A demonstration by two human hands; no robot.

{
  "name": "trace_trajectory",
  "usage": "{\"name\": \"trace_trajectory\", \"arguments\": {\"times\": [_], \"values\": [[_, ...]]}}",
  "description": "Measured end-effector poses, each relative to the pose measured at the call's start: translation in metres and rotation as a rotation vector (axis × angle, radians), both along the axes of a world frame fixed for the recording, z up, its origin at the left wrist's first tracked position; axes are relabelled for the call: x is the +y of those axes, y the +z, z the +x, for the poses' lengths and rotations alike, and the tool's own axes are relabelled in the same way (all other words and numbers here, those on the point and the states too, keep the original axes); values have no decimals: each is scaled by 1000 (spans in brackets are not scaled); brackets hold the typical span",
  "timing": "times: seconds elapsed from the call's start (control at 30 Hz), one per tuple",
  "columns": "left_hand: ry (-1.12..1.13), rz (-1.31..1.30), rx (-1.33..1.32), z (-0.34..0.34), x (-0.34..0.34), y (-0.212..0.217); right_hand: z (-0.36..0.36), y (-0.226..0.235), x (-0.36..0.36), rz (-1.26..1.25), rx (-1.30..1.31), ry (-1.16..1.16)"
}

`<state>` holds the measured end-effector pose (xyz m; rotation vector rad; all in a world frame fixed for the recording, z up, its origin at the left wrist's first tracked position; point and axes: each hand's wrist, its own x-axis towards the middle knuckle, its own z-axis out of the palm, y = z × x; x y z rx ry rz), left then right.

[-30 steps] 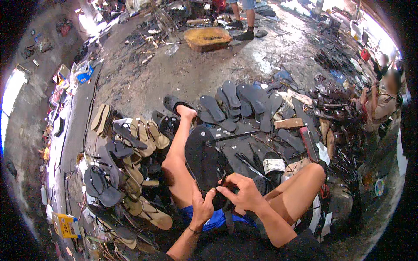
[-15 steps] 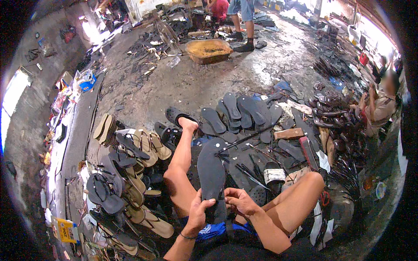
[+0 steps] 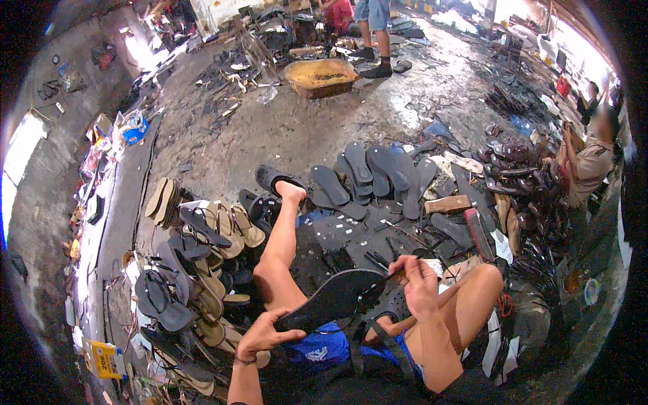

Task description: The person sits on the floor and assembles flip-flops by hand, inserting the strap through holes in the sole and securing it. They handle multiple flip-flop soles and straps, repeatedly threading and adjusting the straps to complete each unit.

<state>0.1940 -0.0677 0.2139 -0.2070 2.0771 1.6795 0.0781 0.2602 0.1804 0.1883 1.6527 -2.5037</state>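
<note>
A black sandal sole (image 3: 331, 297) is tilted on its side over my lap, its wide end pointing right. My left hand (image 3: 266, 334) grips its lower left end, thumb on top and fingers underneath. Beside the other end my right hand (image 3: 417, 287) is raised with fingers pinched on a thin dark strap (image 3: 391, 275) that runs to the sole. Part of the strap is hidden by my fingers. Further loose dark soles (image 3: 388, 172) lie in an overlapping row beyond my feet.
Finished tan and black flip-flops (image 3: 219, 229) are piled to my left. On the right are a wooden block (image 3: 447, 205), a heap of dark sandals (image 3: 509, 169) and a bundle of black strips (image 3: 540, 277). A yellowish basin (image 3: 320, 75) stands further off, near a standing person's feet.
The sole has turned from upright to nearly sideways, toward the right. My left hand has shifted left and down; my right hand has moved up and right, pinching the strap.
</note>
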Motion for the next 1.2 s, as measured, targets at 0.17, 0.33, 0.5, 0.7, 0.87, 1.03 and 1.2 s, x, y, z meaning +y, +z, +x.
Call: {"name": "trace_trajectory", "arguments": {"times": [0.17, 0.33, 0.5, 0.7, 0.87, 1.03, 1.2], "values": [[885, 300, 215, 1, 8, -12, 5, 15, -17, -2, -427, -147], [723, 92, 22, 6, 56, -23, 57, 22, -59, 772, 287, 473], [257, 41, 174, 10, 70, -9, 71, 22, -66, 875, 318, 358], [105, -58, 351, -4, 70, 0, 67, 27, -67, 929, 444, 327], [92, -83, 273, -6, 73, 0, 54, 19, -55, 698, 375, 486], [104, 102, 227, -7, 73, 0, 42, 18, -46, 357, -212, 655], [794, 292, 108, -16, 90, 4, 37, 30, -28, 867, 147, 460]]}}
